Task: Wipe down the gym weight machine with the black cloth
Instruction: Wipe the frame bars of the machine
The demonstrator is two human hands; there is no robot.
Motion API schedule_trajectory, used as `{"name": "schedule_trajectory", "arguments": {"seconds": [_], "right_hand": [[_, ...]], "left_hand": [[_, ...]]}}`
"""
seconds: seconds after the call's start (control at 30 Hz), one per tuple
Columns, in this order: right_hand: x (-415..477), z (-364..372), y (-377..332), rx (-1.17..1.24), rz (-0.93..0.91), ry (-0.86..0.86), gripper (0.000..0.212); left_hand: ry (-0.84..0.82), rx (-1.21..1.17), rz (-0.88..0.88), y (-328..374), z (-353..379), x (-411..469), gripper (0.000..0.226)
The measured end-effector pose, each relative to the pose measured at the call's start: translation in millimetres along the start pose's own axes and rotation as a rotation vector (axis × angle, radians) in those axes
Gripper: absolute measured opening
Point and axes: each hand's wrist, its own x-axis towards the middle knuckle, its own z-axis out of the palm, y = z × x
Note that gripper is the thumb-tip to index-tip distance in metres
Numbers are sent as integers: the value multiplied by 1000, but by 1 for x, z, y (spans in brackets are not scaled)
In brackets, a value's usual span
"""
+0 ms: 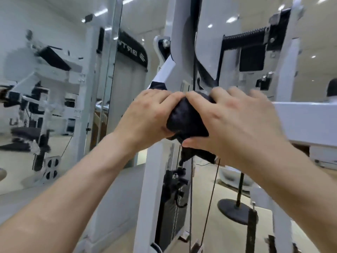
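Head view: left hand [145,114] and right hand [235,121] both grip the bunched black cloth [187,121] against the white weight machine frame [175,42]. Judged soft, light, easily crumpled; best held bunched, with 2 hands.

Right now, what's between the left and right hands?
Head view: the bunched black cloth, gripped by left hand and right hand against the white machine frame.
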Motion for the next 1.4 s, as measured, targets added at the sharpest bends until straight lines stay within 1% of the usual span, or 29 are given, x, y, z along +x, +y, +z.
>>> {"name": "schedule_trajectory", "arguments": {"seconds": [0.03,0.1,0.13,0.2,0.33,0.4,0.47,0.53,0.57,0.67,0.73,0.83,0.9,0.93,1.03,1.07,1.13,1.17,1.2,1.27,1.33,1.4], "right_hand": [[0,4,-3,-55,21,4,68],[1,8,-5,-107,59,33,55],[1,10,-4,-104,60,35,50],[-2,12,-3,-70,43,32,47],[-2,13,-5,-37,22,43,52],[-2,17,-4,-45,8,71,50],[-2,18,-4,-70,0,132,45],[1,21,-6,-91,8,176,50],[4,23,-8,-102,18,194,51],[14,31,-23,-140,47,244,45],[23,39,-38,-157,41,252,45],[29,40,-49,-109,19,263,52],[23,36,-45,-124,28,222,47],[17,34,-40,-131,13,174,46],[-18,14,-11,-223,5,34,60],[-34,8,3,-277,13,3,64],[-67,-7,30,-330,75,54,65],[-81,-16,41,-343,110,44,67],[-90,-24,48,-353,136,-10,70],[-88,-31,46,-374,108,-114,66],[-63,-22,24,-297,32,-89,65],[-41,-6,1,-207,-61,-31,64]], "left_hand": [[5,-9,-4,1,-1,0,56],[15,-16,-22,2,-1,2,50],[20,-23,-35,3,0,1,49],[35,-40,-56,2,5,-3,50],[75,25,-59,-13,19,-19,67],[116,39,-38,-23,27,-20,72],[160,24,18,-29,33,-17,73],[189,31,77,-34,34,-15,73],[198,40,105,-36,35,-14,73],[194,66,144,-38,34,-12,72],[166,63,122,-36,32,-13,74],[129,66,16,-21,30,-17,75],[99,78,-58,-8,29,-21,78],[87,81,-82,0,27,-22,81],[94,92,-103,39,21,-16,87],[123,102,-82,59,21,-9,84],[186,110,-12,104,24,8,75],[211,96,34,122,25,16,70],[230,90,78,132,23,22,67],[217,120,118,120,22,22,70],[120,142,58,85,19,10,78],[5,144,-63,50,15,-7,85]]}}
